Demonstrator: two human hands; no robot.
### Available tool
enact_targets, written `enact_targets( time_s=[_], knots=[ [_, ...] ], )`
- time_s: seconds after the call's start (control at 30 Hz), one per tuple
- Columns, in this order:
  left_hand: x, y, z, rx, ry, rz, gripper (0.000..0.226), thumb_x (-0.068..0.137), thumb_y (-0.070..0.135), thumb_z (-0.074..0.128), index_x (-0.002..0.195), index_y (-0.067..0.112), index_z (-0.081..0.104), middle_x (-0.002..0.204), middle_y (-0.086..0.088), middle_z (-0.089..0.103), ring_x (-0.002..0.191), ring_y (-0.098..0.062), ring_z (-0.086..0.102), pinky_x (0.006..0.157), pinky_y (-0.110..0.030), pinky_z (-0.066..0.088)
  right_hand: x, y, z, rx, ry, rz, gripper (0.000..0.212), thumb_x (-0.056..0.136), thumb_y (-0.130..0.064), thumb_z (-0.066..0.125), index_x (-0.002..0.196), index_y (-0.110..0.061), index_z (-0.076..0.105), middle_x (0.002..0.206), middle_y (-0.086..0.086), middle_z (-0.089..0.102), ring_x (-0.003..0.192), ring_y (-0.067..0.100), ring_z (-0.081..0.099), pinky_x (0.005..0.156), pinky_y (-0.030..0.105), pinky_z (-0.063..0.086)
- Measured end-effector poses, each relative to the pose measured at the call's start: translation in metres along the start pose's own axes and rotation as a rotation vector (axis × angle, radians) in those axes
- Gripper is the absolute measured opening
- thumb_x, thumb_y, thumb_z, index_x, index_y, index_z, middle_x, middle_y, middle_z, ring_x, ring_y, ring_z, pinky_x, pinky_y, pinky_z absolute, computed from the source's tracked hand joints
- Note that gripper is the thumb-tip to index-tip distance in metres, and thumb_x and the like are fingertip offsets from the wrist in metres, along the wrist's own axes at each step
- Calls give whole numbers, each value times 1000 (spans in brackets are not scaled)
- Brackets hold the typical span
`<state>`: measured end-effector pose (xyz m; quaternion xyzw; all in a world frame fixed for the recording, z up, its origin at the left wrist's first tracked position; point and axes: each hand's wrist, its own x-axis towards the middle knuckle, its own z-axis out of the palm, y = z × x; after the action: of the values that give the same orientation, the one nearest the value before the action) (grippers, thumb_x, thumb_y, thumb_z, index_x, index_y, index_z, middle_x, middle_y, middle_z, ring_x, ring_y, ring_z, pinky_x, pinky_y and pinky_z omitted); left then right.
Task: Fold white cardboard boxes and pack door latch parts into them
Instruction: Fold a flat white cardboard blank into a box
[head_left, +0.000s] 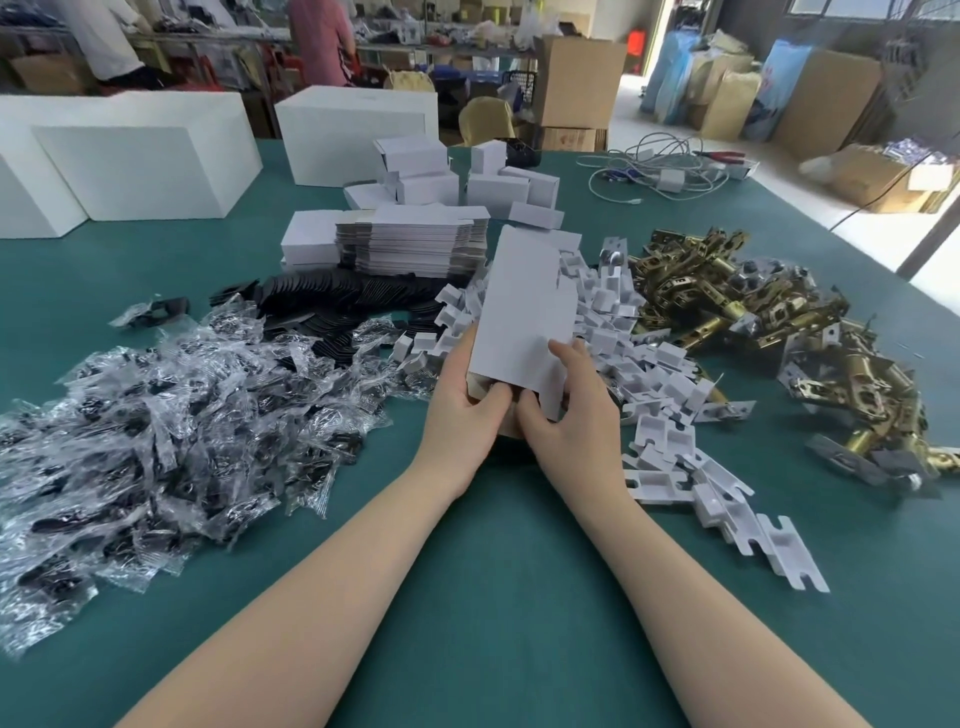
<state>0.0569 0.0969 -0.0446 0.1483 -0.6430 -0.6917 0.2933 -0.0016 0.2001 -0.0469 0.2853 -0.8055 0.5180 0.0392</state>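
Your left hand (462, 395) and right hand (563, 410) both grip the lower end of the white cardboard box (524, 317), fingers curled round it, above the worktop (498, 571).

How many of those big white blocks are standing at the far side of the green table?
3. One big white block at the far left edge, one just in front of it, overlapping, and one further right, behind the small white boxes. More may sit outside the picture.

The green surface (493, 571) carries a heap of clear bags (171, 415) at the left, white inserts (660, 374) and brass latches (753, 312) at the right, flat cartons (410, 244) and big white boxes (145, 161) behind.
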Motion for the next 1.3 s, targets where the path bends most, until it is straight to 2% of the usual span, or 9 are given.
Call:
enact_targets(
  time_s=[0.1,0.23,0.37,0.47,0.63,0.83,0.97,1.17,1.3],
  knots=[
    [-5,0,3,103,59,12,49,87,12,60,132,31,49,112,1,69,99,-20,67,88,-51,55,-1,1,1,-24,-5,-13,54,91,-20,61,143,-23,45,158,4,35,148,6,19,98,-5,14],
    [-6,1,1,45,88,-22,41,82,13,63,109,42,53,105,-1,71,97,-20,69,81,-48,59,-1,-1,1,-28,-46,-55,55,93,-22,64,144,-22,43,160,7,31,150,13,18,96,-7,11],
    [-4,1,-1,40,129,-44,36,76,22,65,105,41,54,107,1,71,103,-21,67,92,-54,53,-3,-2,1,-99,-69,-104,52,98,-20,56,147,-18,40,162,11,23,150,15,16,96,-6,10],
    [-1,-1,0,76,109,-7,37,92,20,60,122,40,53,122,10,64,114,-8,60,101,-38,49,-3,-2,3,-126,-46,-96,52,99,-15,53,148,-16,38,162,11,26,147,11,16,89,-12,7],
    [-2,0,4,210,78,59,49,101,11,44,130,50,42,135,21,52,118,15,47,96,-7,39,-3,-2,3,-161,-26,-54,55,96,-17,53,149,-14,36,157,9,36,146,19,30,102,18,29],
    [-4,-1,4,240,35,107,51,97,-1,45,141,25,48,130,11,61,117,-2,57,98,-19,45,-2,0,5,-191,15,-13,52,97,-19,50,147,-13,37,142,6,51,127,21,48,85,23,37],
    [-6,-1,5,277,5,101,60,93,-3,46,145,27,42,131,16,59,110,6,56,91,-10,42,1,4,4,-213,70,8,50,97,-12,45,147,-16,37,133,6,56,118,20,51,77,24,35],
    [-5,-3,7,435,-51,50,84,93,-1,42,156,35,0,145,20,40,116,7,47,90,-12,37,3,5,-2,-52,132,98,49,95,-7,46,143,-18,49,133,-3,61,119,11,52,88,15,32],
    [-4,-5,6,491,-62,55,92,90,-6,37,152,40,-14,152,9,35,126,-3,39,96,-16,30,1,1,-2,106,159,85,44,94,-8,49,135,-21,59,100,-29,65,92,-10,57,76,2,38]
  ],
)
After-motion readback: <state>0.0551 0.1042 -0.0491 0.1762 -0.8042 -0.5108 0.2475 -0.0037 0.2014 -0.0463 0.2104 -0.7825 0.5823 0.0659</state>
